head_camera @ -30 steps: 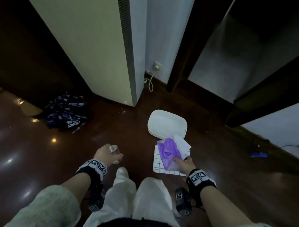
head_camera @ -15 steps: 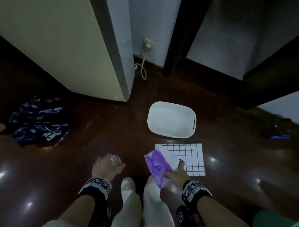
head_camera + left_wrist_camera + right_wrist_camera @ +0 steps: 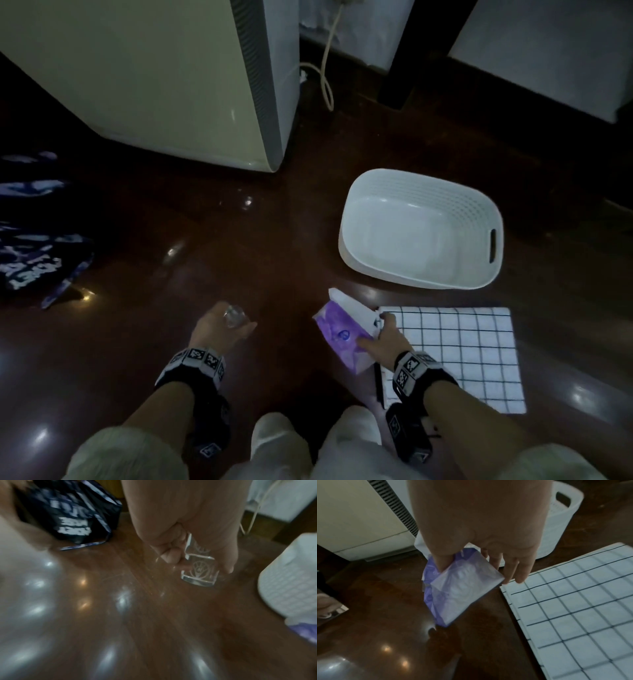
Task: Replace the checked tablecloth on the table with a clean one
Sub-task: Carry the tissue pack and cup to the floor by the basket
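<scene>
A folded white cloth with a dark check [image 3: 469, 353] [image 3: 576, 609] lies flat on the dark wooden floor at the lower right. My right hand [image 3: 380, 339] [image 3: 477, 563] grips a purple and white soft pack [image 3: 342, 334] [image 3: 458, 592] just above the floor, left of the cloth's corner. My left hand [image 3: 222, 325] [image 3: 197, 555] grips a small clear glass block [image 3: 234, 313] [image 3: 199, 572] a little above the floor. An empty white plastic basket [image 3: 486, 209] [image 3: 561, 515] stands beyond the cloth.
A tall cream appliance [image 3: 154, 78] stands at the back left, with a cable [image 3: 325, 72] running down the wall beside it. A dark blue printed bag [image 3: 37, 260] [image 3: 72, 515] lies on the floor at the far left. My white trouser legs [image 3: 308, 445] fill the bottom.
My view has dropped closer to the floor. My right hand has carried the purple pack left, off the checked cloth. My left hand still holds the glass block.
</scene>
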